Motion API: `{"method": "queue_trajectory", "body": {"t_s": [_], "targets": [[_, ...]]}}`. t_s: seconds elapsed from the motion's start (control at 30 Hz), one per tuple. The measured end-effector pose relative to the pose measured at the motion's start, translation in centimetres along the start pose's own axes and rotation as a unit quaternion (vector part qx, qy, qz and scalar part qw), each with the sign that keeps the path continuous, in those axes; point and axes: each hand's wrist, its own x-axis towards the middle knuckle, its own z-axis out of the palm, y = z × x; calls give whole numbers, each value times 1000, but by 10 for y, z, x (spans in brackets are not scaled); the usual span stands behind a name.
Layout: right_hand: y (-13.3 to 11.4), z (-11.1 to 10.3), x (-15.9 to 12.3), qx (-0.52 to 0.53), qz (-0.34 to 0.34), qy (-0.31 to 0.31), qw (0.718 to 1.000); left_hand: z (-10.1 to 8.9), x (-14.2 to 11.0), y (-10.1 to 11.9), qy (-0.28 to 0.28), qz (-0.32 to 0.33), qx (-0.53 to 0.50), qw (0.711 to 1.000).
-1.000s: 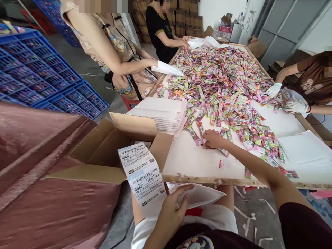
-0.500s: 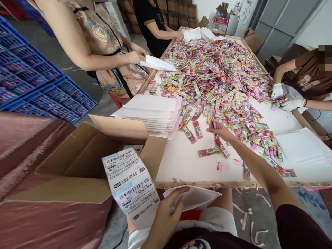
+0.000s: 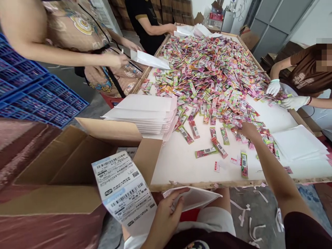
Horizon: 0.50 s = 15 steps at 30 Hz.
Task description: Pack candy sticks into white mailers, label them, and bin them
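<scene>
A white paper envelope (image 3: 194, 201) sits tilted at near centre, its mouth gaping. To its left, a white strip of black-printed barcode labels (image 3: 124, 190) with pale blue bands bends midway. Slim pink-and-green plastic sachets (image 3: 207, 72) heap far, loose ones scattered nearer.

At six o'clock, the left hand (image 3: 167, 211) holds a white envelope (image 3: 199, 199), a printed label strip (image 3: 124, 190) at seven. At three, the right hand (image 3: 248, 132) touches small packets (image 3: 268, 138) on the tabletop (image 3: 178, 166); an open carton (image 3: 72, 157) sits at eight.
</scene>
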Motion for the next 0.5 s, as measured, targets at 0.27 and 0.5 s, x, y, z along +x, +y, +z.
{"method": "queue_trajectory", "body": {"t_s": [0.27, 0.5], "targets": [[-73, -23, 62, 274, -50, 70, 958, 0, -3, 6, 14, -4, 9, 1000], [-122, -1, 77, 342, -4, 42, 939, -3, -8, 6, 11, -6, 7, 1000]]}}
